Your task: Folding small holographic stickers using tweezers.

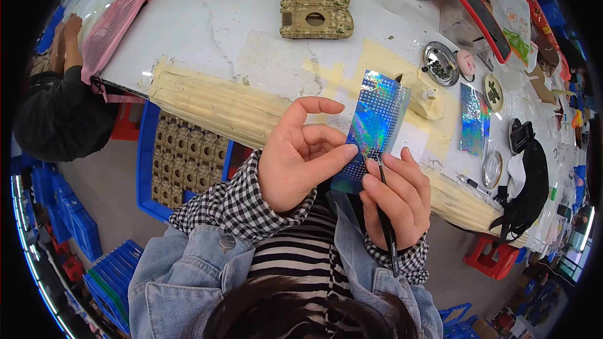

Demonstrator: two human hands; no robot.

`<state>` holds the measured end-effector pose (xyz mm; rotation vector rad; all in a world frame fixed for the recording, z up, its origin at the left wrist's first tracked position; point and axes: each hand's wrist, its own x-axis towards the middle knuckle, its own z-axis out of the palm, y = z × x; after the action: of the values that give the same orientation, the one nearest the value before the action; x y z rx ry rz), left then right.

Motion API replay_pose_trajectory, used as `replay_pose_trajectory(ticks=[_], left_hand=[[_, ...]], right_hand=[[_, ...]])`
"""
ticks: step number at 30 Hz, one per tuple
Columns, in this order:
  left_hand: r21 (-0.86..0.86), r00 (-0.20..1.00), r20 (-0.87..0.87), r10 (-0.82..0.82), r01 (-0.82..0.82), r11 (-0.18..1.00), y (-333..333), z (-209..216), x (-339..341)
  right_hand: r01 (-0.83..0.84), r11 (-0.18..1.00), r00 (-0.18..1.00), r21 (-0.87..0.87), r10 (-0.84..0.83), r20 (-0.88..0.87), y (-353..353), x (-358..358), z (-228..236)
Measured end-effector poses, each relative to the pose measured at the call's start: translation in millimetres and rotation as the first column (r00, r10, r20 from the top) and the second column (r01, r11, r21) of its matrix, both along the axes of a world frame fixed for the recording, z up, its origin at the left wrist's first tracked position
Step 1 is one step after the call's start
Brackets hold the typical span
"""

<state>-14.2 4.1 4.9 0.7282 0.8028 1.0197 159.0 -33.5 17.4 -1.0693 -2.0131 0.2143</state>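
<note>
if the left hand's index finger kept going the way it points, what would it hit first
Probably the holographic sheet that both hands hold: the left hand points its index finger right, toward the sheet's upper part, though depth is unclear.

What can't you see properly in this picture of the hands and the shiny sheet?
Head view only:
- Lower end of the shiny sheet: hidden behind the left hand and right hand.
- Tip of the thin black tool: too small to make out against the sheet.
- Contents of the small round dishes: too tiny.
- Blue crate: partly under the table.
</note>
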Motion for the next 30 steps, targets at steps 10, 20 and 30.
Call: replay_pose_trajectory(ticks=[10,20,30], left_hand=[[-0.031,1.000,-0.014,0.013,-0.013,0.999,-0.6,8.2,3.8],[-0.028,1.000,-0.027,0.000,-0.001,1.000,-1.3,7.0,2.4],[-0.023,1.000,-0.015,0.008,-0.009,1.000,-2.0,6.4,1.0]], right_hand=[[-0.025,1.000,1.000,-0.003,0.025,0.007,-0.1,-0.4,-8.2],[-0.028,0.999,0.999,-0.030,0.027,-0.026,0.4,-2.3,-7.8],[-0.009,0.999,0.999,-0.052,0.007,-0.048,1.1,-6.0,-7.9]])
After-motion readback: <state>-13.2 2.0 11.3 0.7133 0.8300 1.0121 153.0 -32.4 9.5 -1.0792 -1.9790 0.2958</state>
